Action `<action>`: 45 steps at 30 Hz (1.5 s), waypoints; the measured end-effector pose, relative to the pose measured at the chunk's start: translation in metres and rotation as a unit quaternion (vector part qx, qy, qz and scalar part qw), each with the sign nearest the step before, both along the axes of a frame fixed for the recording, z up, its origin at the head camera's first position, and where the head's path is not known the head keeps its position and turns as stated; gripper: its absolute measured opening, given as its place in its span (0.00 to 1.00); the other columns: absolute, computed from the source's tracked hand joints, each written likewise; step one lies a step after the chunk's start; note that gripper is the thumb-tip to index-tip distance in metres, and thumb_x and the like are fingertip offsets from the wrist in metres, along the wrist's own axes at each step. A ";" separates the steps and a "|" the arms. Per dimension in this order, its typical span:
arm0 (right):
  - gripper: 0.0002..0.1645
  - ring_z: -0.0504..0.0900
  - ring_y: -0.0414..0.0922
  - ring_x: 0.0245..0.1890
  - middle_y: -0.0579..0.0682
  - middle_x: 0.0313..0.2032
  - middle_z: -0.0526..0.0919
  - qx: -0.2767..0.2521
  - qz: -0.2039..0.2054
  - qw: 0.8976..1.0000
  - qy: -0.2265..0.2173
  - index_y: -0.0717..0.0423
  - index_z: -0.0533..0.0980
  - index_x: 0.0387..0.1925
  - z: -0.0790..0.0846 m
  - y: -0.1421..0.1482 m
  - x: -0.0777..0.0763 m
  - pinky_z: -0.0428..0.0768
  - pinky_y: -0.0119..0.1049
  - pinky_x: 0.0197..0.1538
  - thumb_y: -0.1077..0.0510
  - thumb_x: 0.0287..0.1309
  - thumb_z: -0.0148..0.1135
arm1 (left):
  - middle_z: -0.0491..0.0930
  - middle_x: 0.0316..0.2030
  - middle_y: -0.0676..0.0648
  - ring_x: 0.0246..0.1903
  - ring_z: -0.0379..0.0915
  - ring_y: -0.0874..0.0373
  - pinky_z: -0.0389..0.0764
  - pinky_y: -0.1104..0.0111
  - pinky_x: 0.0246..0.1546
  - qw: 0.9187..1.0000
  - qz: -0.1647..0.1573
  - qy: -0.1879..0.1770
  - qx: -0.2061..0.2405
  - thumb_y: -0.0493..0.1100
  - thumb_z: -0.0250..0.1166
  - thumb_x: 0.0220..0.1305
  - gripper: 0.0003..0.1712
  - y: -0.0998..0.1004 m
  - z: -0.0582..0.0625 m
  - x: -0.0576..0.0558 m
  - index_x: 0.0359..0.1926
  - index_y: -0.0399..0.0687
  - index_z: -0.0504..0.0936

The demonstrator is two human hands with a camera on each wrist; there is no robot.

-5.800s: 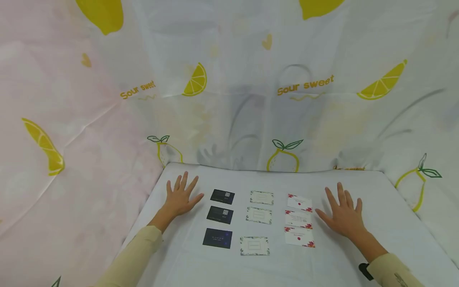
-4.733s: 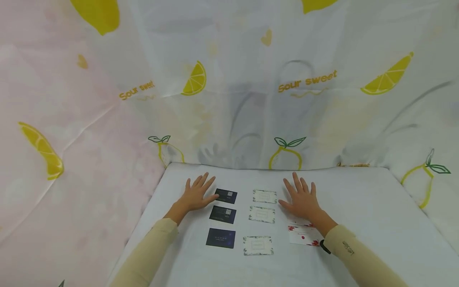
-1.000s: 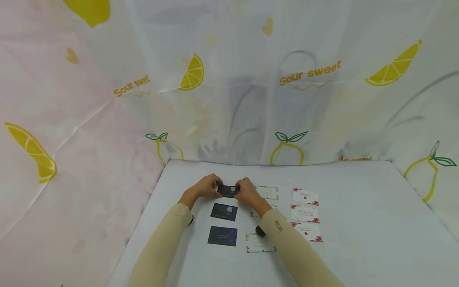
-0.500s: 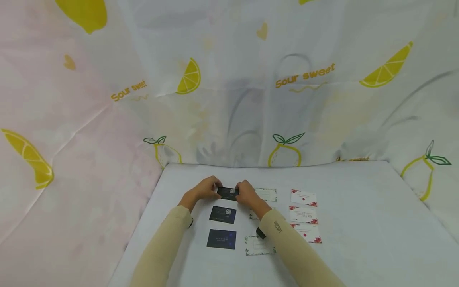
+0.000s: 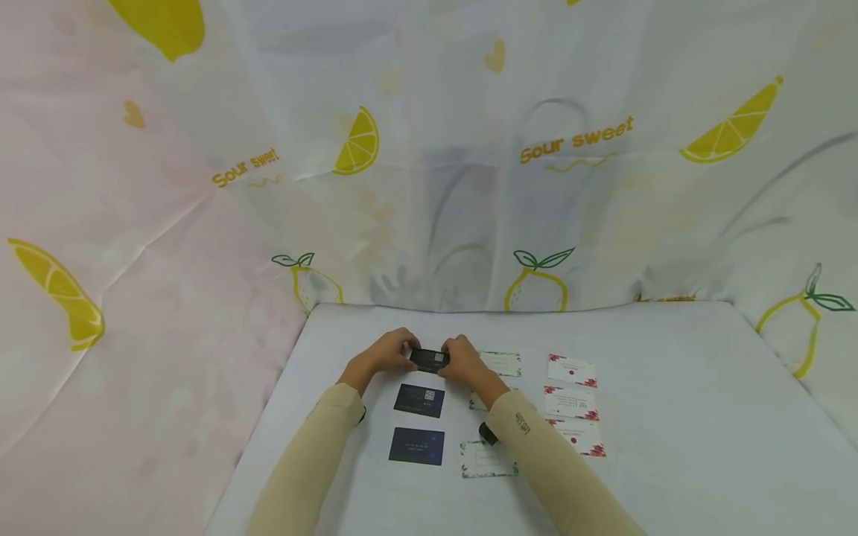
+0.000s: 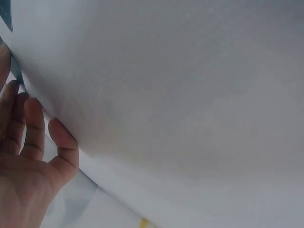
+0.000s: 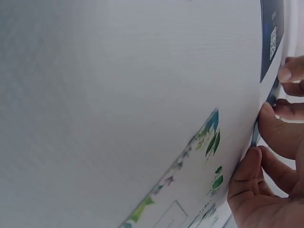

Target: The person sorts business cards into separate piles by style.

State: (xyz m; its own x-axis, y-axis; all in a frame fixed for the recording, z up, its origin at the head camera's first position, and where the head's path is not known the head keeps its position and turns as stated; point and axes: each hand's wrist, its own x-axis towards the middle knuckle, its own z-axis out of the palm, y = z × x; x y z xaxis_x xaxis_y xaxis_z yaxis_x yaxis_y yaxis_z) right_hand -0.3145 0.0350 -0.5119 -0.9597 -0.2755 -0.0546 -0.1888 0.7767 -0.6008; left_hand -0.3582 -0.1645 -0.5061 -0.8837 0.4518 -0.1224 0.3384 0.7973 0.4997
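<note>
Both hands meet at the farthest dark business card (image 5: 429, 361) in the left column, seen in the head view. My left hand (image 5: 391, 351) pinches its left end between curled fingers and thumb. At the opposite end, my right hand (image 5: 462, 363) pinches the card the same way. In the right wrist view a thin edge of this card (image 7: 255, 134) shows between the fingertips, close over the white cloth. Two more dark cards, a middle one (image 5: 419, 400) and a near one (image 5: 416, 446), lie flat below it.
A column of leaf-bordered cards (image 5: 504, 363) lies to the right, partly covered by the right hand and forearm. Farther right is a column of red-flowered white cards (image 5: 571, 403). The white table (image 5: 704, 417) backs onto a lemon-print curtain (image 5: 456, 223).
Both hands first lay spread and apart, then came inward to grip the far dark card at its ends. Over the last second they hold it at nearly the same spot.
</note>
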 end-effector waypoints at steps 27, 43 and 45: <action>0.28 0.72 0.50 0.48 0.60 0.49 0.75 -0.022 -0.020 0.999 -0.024 0.65 0.76 0.53 -0.009 0.003 -0.006 0.73 0.47 0.60 0.59 0.52 0.74 | 0.79 0.45 0.47 0.38 0.71 0.56 0.76 0.62 0.45 0.999 0.019 -0.026 0.011 0.38 0.78 0.48 0.25 0.004 0.003 0.005 0.49 0.43 0.82; 0.27 0.72 0.50 0.49 0.60 0.49 0.76 -0.033 -0.019 0.999 -0.015 0.66 0.76 0.52 -0.009 0.005 -0.005 0.72 0.48 0.61 0.59 0.51 0.74 | 0.79 0.44 0.47 0.38 0.71 0.56 0.76 0.63 0.43 0.999 0.023 -0.034 0.012 0.37 0.78 0.48 0.25 0.005 0.004 0.002 0.48 0.42 0.82; 0.27 0.72 0.51 0.49 0.60 0.49 0.75 -0.036 -0.022 0.999 -0.017 0.66 0.76 0.52 -0.009 0.005 -0.006 0.72 0.48 0.61 0.60 0.51 0.74 | 0.79 0.44 0.47 0.37 0.71 0.56 0.76 0.63 0.43 0.999 0.024 -0.034 0.012 0.37 0.78 0.48 0.24 0.006 0.003 0.002 0.48 0.42 0.82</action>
